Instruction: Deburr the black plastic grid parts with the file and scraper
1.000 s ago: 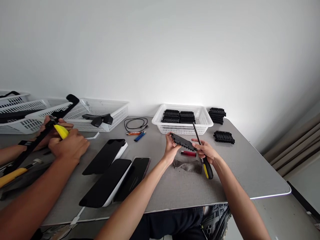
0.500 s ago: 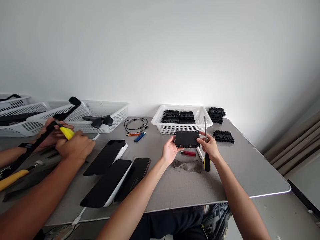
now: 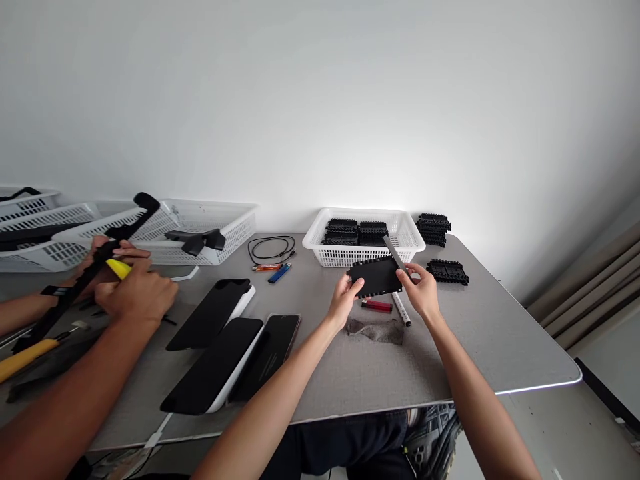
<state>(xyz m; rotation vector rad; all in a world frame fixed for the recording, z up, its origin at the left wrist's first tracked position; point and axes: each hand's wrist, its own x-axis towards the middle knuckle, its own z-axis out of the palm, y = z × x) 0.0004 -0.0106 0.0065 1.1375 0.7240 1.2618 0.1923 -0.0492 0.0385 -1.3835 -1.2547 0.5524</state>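
Note:
Over the table in front of me, my left hand [image 3: 344, 299] grips the left end of a black rectangular plastic plate [image 3: 376, 276] with toothed edges, thumb on its flat face. At the plate's right end, my right hand [image 3: 419, 288] is closed around a screwdriver [image 3: 394, 252]. The grey shaft slants up and left along the plate's right end; the handle is hidden by the hand. Below the plate lie a red lighter [image 3: 377, 306], a white marker [image 3: 401, 309] and a crumpled grey cloth [image 3: 376, 331].
A white basket [image 3: 320, 256] holds several similar black plates. More are stacked [image 3: 434, 230] beside it, with another black piece [image 3: 448, 272] in front. Phones [image 3: 213, 365], a cable [image 3: 255, 251] and a blue lighter [image 3: 280, 273] lie leftward. A co-worker's hands [image 3: 135, 287] work at far left.
The plate has tilted and turned, and its toothed edge now shows along the top. The screwdriver has swung from upright to slanting left. The co-worker's hand has shifted left.

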